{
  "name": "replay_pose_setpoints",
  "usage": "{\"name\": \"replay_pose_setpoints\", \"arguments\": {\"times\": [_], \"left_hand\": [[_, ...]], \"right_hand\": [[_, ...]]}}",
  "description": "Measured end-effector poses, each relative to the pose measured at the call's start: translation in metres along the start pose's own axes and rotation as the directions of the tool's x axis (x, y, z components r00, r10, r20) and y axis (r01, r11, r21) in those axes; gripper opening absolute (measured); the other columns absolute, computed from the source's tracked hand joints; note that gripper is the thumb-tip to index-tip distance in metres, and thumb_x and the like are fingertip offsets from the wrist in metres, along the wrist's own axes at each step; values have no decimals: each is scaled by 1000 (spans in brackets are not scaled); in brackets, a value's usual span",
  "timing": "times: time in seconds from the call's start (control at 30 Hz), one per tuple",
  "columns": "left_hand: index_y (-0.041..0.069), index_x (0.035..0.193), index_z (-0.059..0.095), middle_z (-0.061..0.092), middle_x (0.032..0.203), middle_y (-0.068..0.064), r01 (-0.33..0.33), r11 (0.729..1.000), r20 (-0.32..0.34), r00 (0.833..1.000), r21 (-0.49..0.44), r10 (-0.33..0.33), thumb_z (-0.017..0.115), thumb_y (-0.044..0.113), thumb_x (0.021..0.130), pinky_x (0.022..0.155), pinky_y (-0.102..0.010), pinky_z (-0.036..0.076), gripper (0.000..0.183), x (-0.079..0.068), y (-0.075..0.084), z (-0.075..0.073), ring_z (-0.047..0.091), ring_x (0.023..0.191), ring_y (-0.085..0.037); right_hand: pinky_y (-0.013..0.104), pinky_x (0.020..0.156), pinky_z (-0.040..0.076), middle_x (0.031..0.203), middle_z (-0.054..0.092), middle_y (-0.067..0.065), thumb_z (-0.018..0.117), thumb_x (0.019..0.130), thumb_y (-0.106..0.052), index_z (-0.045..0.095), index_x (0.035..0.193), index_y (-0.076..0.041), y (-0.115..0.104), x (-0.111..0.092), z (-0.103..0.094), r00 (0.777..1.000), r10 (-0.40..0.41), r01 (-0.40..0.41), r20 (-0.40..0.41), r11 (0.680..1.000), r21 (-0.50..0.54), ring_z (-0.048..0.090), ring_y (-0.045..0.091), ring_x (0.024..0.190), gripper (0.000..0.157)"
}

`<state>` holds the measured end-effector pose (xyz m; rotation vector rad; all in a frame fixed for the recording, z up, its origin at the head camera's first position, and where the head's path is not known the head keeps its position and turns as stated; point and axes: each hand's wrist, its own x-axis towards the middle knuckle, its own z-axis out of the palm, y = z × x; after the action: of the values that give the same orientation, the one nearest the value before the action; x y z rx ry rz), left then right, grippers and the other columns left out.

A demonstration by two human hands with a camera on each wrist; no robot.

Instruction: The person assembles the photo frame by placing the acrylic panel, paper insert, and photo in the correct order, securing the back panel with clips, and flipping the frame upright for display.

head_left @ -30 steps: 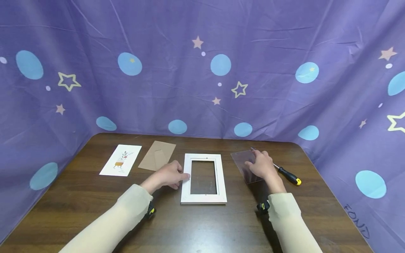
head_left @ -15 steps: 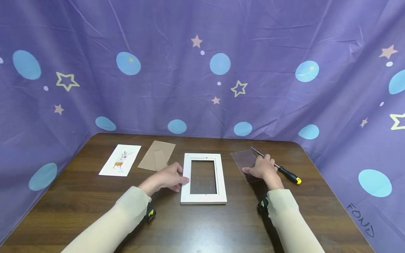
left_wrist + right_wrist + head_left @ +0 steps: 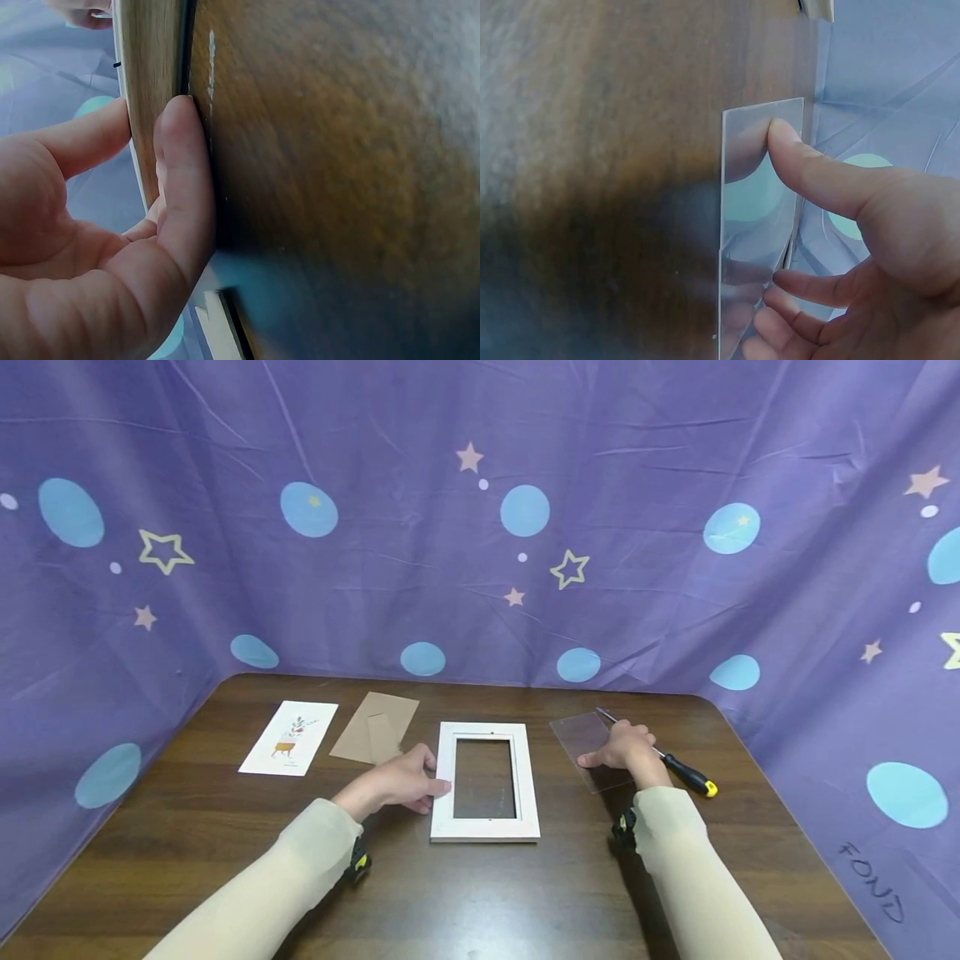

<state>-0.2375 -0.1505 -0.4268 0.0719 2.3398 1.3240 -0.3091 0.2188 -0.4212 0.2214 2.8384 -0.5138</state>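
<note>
While left hand [image 3: 401,779] grips white frame [image 3: 485,830], clear sheet [image 3: 579,735] under right hand [image 3: 627,750]

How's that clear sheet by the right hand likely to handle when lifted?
The clear sheet is probably stiff, since it lies flat with straight edges. Its thin edge suggests it's fairly light. Its glossy, reflective face may be slippery.

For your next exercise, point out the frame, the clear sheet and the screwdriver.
Frame [image 3: 486,830]: head view, middle of its near bar.
Clear sheet [image 3: 582,738]: head view, its uncovered far part.
Screwdriver [image 3: 686,773]: head view, its black handle.
</note>
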Motion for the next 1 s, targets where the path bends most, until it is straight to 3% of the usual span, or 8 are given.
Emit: {"name": "replay_pose_setpoints", "arguments": {"times": [0.2,0.43,0.6,0.77,0.9,1.0], "left_hand": [[-7,128,42,62,96,-20,-3,1000,14,1000,9,3,73,12,101,74,-35,65,45,0,2,-1,70,76,-25],[-7,129,41,62,97,-20,3,1000,16,1000,10,-3,72,12,101,75,-36,65,46,-1,1,-2,70,76,-25],[-7,129,41,62,98,-20,1,1000,16,1000,0,-1,73,13,101,76,-36,65,47,-1,0,-3,70,77,-25],[-6,129,42,62,98,-20,-2,1000,18,1000,-15,2,72,12,101,76,-36,65,46,-1,-1,-3,70,77,-25],[-6,130,42,63,97,-20,1,1000,21,1000,-9,-1,72,13,101,76,-35,65,46,-2,0,-3,71,77,-25],[-6,131,42,63,97,-20,3,1000,21,1000,-11,-3,72,14,101,76,-36,65,47,-3,0,-4,71,77,-25]], "right_hand": [[72,110,40,131,43,46,91,81,-49,39,138,20,4,2,-4,1000,17,-17,6,1000,16,43,60,127,104],[69,107,45,132,41,44,91,82,-43,39,139,20,13,6,-5,1000,-22,21,19,998,63,49,63,125,99],[61,101,51,118,55,34,92,83,-37,49,126,15,19,6,-9,996,-92,92,1,991,101,58,49,113,80],[45,84,54,106,60,21,83,90,-26,53,123,9,23,4,-16,990,-141,140,-6,976,164,60,34,97,57],[29,66,56,97,61,14,72,96,-13,54,126,8,25,3,-21,987,-161,151,7,941,304,61,20,80,40],[24,59,57,88,62,10,66,98,-6,53,126,9,25,1,-23,982,-186,157,27,893,423,61,14,70,34]]}}
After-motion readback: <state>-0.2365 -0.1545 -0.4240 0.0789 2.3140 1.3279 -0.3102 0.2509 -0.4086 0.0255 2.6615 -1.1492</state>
